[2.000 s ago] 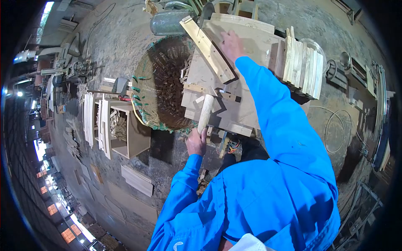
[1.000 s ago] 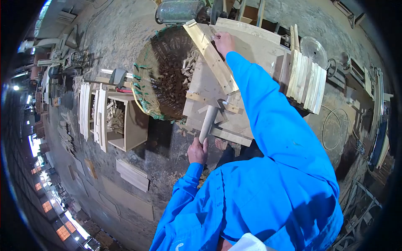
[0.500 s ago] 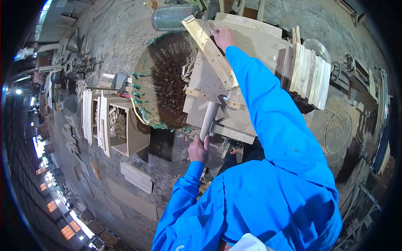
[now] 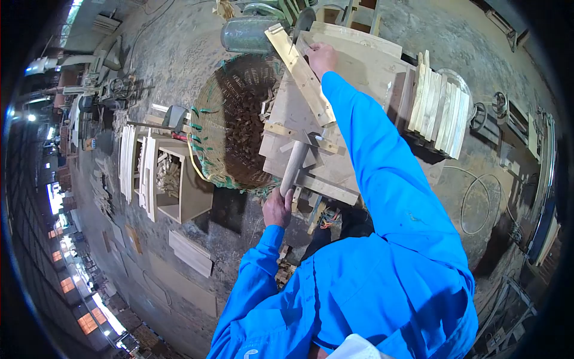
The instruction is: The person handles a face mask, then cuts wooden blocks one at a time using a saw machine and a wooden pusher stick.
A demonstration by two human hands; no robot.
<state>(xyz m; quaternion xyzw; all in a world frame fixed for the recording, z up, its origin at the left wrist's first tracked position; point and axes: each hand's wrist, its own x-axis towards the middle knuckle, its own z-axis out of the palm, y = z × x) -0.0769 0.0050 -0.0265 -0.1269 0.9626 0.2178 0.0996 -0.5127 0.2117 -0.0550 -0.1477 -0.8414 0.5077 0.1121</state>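
My left hand (image 4: 277, 208) is closed around the near end of a pale length of wood (image 4: 292, 167). The far end of that piece reaches a crosswise wooden strip (image 4: 281, 130) on the worktable (image 4: 365, 72). My right hand (image 4: 323, 58) rests at the far part of the table with its fingers bent. It is beside a long slanting wooden bar (image 4: 302, 75) and close to a dark round disc (image 4: 305, 21) that looks like a saw blade. What its fingertips hold, if anything, is hidden.
A woven basket (image 4: 206, 113) holding many wood offcuts (image 4: 245, 128) stands left of the table. Stacked wooden strips (image 4: 439, 107) are at the right. An open wooden cabinet (image 4: 194, 194) with wood pieces stands at the left. A green cylinder (image 4: 248, 33) lies beyond the basket.
The view has shifted slightly. My left hand, still gripping the length of wood, is a little farther up and left in view. My right hand stays by the slanting bar.
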